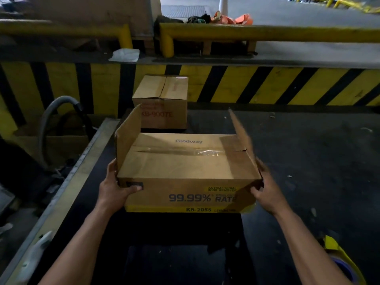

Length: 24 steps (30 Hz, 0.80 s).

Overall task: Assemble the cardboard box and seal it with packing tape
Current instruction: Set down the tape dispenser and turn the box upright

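A brown cardboard box (185,167) printed "Glodway" and "99.99%" sits on the dark table in front of me. A strip of clear tape runs across the seam of its inner panels. Its left and right flaps stand upright. My left hand (115,186) grips the box's near left corner, thumb on the front face. My right hand (267,188) grips the near right corner below the right flap. A yellow tape dispenser with a blue roll (341,262) lies at the bottom right edge of the view, partly cut off.
A second closed cardboard box (162,99) marked "KB-9007E" stands just behind the first. Beyond it runs a yellow-and-black striped wall (267,85) with yellow rails above. The table's metal edge (67,182) runs along the left, with a grey hose (47,120) beyond.
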{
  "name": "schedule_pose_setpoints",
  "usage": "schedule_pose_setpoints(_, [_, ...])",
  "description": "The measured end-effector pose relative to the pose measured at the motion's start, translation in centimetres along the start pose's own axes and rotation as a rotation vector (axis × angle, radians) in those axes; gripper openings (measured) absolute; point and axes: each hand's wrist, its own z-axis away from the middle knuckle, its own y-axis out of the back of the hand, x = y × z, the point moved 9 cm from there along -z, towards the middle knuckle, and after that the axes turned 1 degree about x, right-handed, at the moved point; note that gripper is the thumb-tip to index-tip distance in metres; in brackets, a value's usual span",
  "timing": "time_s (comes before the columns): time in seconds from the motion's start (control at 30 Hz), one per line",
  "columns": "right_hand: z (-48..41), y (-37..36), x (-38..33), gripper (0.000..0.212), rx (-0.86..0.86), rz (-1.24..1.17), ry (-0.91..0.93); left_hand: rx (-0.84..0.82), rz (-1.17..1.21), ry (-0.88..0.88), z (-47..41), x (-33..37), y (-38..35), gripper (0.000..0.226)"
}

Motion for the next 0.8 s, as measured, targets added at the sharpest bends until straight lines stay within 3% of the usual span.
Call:
schedule_pose_setpoints(0.1, [0.9,-2.1,1.6,0.076,-0.072,0.247,0.009,-0.039,-0.076,-0.065,0.8,-0.7,-1.7,0.119])
schedule_pose_setpoints(0.3, [2.5,-3.7,4.3,0.075,-0.08,0.195,-0.018,-0.129,-0.243,-0.078,1.9,-3.8,-4.7,0.081])
schedule_pose_setpoints(0.57, [2.7,-3.5,4.9,0.066,-0.018,0.177,-0.029,-0.085,-0.21,-0.046,2.5,-4.0,-4.9,0.08])
schedule_pose_setpoints(0.8, [4.1,-3.1,2.1,0.084,-0.033,0.259,-0.079,-0.097,-0.188,-0.071,3.7,-3.5,-4.2,0.092])
